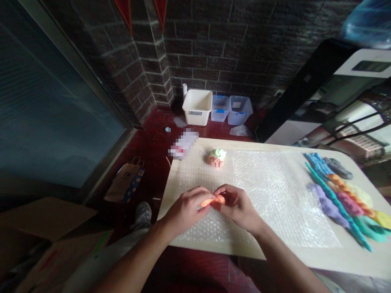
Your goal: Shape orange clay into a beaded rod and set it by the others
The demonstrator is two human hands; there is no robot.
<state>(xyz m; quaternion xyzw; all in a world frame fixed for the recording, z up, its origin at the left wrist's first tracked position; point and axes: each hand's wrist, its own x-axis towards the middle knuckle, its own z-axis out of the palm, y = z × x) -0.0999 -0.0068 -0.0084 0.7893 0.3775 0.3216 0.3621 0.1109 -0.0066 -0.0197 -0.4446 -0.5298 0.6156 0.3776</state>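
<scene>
Between my two hands is a small, bent piece of orange modelling clay [217,200]. The fingers of my left hand [194,203] pinch its left end. At its other end, the thumb and fingers of my right hand [235,205] are closed on it, partly hiding it. Both hands are just above the bubble wrap [262,203] spread over the pale wooden table [256,253]. Beyond them on the wrap sits a crumpled-looking lump of modelling clay, pale green on top and pink below [217,158].
Several soft, coloured strips and lumps, including a long teal strip [337,205] and a purple one [328,205], lie at the table's right. A white bin [198,108] and clear boxes [240,110] stand by the wall. A paper bag [124,181] is on the floor at left.
</scene>
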